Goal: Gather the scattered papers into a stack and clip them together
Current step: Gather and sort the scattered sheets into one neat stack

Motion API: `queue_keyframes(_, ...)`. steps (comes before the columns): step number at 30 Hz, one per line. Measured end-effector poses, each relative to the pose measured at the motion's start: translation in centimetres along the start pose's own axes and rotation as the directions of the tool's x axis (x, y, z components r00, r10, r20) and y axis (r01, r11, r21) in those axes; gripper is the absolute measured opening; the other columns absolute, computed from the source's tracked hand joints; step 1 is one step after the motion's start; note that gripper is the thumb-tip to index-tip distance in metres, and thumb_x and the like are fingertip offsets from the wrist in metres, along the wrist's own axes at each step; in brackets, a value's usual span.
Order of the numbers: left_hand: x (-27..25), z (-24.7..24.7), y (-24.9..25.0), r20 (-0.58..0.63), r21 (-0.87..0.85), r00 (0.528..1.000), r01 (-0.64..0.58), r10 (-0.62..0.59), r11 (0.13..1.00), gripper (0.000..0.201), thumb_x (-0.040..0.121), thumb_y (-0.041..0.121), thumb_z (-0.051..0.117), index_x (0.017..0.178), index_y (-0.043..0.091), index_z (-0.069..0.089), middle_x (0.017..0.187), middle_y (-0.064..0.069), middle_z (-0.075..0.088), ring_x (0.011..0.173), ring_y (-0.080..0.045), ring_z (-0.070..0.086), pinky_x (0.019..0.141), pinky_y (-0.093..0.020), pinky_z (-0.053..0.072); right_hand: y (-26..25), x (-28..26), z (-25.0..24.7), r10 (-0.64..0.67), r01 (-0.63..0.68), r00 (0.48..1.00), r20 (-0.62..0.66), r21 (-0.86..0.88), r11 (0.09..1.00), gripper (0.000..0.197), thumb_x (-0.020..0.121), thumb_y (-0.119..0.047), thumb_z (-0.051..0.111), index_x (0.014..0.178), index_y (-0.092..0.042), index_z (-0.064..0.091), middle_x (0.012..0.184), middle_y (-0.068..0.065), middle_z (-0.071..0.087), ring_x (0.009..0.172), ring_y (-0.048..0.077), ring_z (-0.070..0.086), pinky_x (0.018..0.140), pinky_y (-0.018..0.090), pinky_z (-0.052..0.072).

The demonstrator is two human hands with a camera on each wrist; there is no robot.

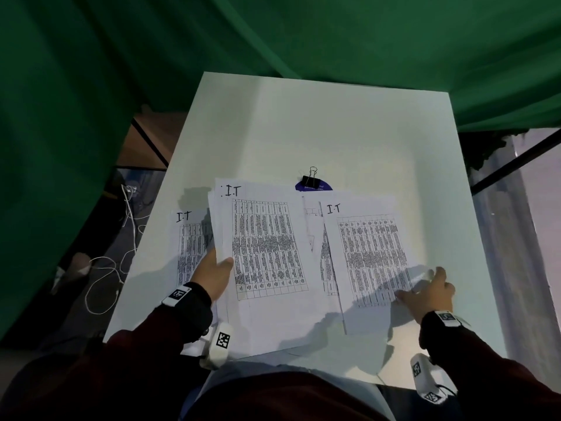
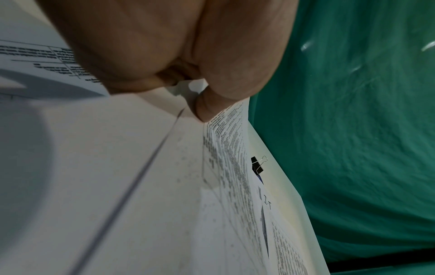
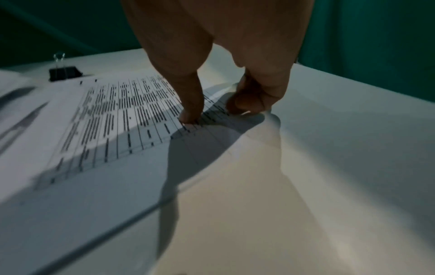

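Observation:
Several printed sheets marked "I.T" lie spread on the white table (image 1: pixel 318 126). My left hand (image 1: pixel 220 264) grips the left edge of the middle stack of papers (image 1: pixel 267 247), thumb on top, and in the left wrist view that left hand (image 2: pixel 188 83) is seen close up. One sheet (image 1: pixel 189 238) lies partly under the stack at the left. My right hand (image 1: pixel 425 287) pinches the right edge of the right sheet (image 1: pixel 370 253); the thumb (image 3: pixel 188 115) presses on top and the curled fingers (image 3: pixel 247 104) lift the edge. A black binder clip (image 1: pixel 309 179) (image 2: pixel 257 164) (image 3: pixel 64 73) stands just beyond the papers.
The clip sits on a blue sticker (image 1: pixel 315 186). Green cloth (image 1: pixel 303 31) hangs behind and to the left of the table. White cables (image 1: pixel 121 238) trail on the floor at the left. Another sheet (image 1: pixel 326 262) shows between the stack and the right sheet.

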State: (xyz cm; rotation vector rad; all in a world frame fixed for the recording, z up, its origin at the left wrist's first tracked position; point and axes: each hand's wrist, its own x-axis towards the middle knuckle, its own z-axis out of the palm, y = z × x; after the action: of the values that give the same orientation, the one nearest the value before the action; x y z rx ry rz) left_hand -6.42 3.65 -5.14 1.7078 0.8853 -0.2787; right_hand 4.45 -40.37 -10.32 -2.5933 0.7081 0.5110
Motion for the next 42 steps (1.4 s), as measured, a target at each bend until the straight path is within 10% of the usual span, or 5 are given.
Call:
queue_keyframes(10, 0.8, -0.1, 0.3, -0.009, 0.005, 1.000, 0.009, -0.009, 1.000, 0.046, 0.103, 0.022, 0.049, 0.148, 0.025, 0.045, 0.140, 0.003, 0.057, 0.129, -0.022, 0.052, 0.113, -0.042, 0.036, 0.1, -2.1, -3.0, -0.089, 0.041, 0.986, 0.142, 0.308, 0.950, 0.014, 0.086, -0.005, 0.074, 0.098, 0.001, 0.069, 0.097, 0.024, 0.074, 0.075, 0.031, 0.063, 0.074, 0.040, 0.053)
queue_keyframes(18, 1.0, -0.5, 0.8, -0.037, -0.002, 0.999, 0.019, -0.019, 1.000, 0.042, 0.102, 0.025, 0.050, 0.144, 0.021, 0.049, 0.139, -0.001, 0.059, 0.128, -0.027, 0.054, 0.111, -0.044, 0.040, -3.5, -6.4, -6.8, -0.243, -0.039, 0.949, 0.202, 0.838, 0.544, 0.035, 0.089, 0.000, 0.072, 0.124, -0.002, 0.067, 0.112, 0.014, 0.078, 0.097, 0.034, 0.074, 0.079, 0.039, 0.061)
queue_keyframes(29, -1.7, 3.4, 3.8, 0.153, -0.217, 0.985, -0.041, 0.076, 0.975, 0.035, 0.099, 0.030, 0.060, 0.132, 0.040, 0.055, 0.130, 0.016, 0.066, 0.124, -0.009, 0.058, 0.110, -0.036, 0.041, -7.8, -11.2, -0.2, -0.397, 0.022, 0.793, 0.462, 0.630, 0.777, 0.037, 0.093, -0.027, 0.074, 0.127, -0.015, 0.067, 0.119, 0.003, 0.077, 0.110, 0.026, 0.073, 0.104, 0.055, 0.052)
queue_keyframes(36, -2.9, 3.4, 3.8, 0.260, -0.226, 0.964, 0.011, 0.049, 0.974, 0.036, 0.099, 0.021, 0.062, 0.132, 0.033, 0.054, 0.120, 0.018, 0.067, 0.115, -0.001, 0.059, 0.103, -0.027, 0.043, -7.4, -8.4, -0.3, -0.346, -0.107, 0.779, 0.523, 0.655, 0.748, 0.120, 0.054, -0.067, 0.091, 0.154, -0.028, 0.037, 0.148, 0.010, 0.056, 0.127, 0.029, 0.064, 0.114, 0.052, 0.045)
queue_keyframes(42, -2.7, 3.4, 4.2, 0.345, -0.166, 0.938, 0.087, -0.025, 0.982, 0.030, 0.102, 0.029, 0.056, 0.132, 0.029, 0.054, 0.137, 0.008, 0.059, 0.121, -0.015, 0.058, 0.098, -0.030, 0.048, -7.3, -8.7, -1.3, -0.398, -0.168, 0.714, 0.576, 0.693, 0.701, 0.044, 0.089, -0.012, 0.075, 0.131, -0.005, 0.063, 0.123, 0.018, 0.075, 0.115, 0.039, 0.070, 0.108, 0.056, 0.049)
